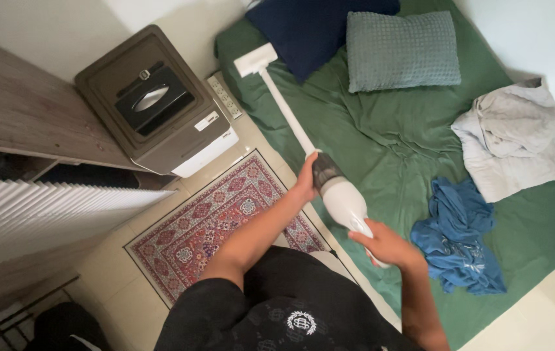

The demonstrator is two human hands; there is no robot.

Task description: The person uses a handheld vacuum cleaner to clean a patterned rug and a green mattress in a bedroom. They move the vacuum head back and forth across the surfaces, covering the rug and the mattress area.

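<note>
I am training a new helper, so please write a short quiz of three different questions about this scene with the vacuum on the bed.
1. True or false: the nozzle of the white stick vacuum rests on the green sheet near the dark blue pillow.
2. Which hand grips the rear handle? A. left hand B. right hand
3. Fill in: the crumpled blue cloth lies on the bed just below the grey ____.

Key: 1 true; 2 B; 3 blanket.
</note>
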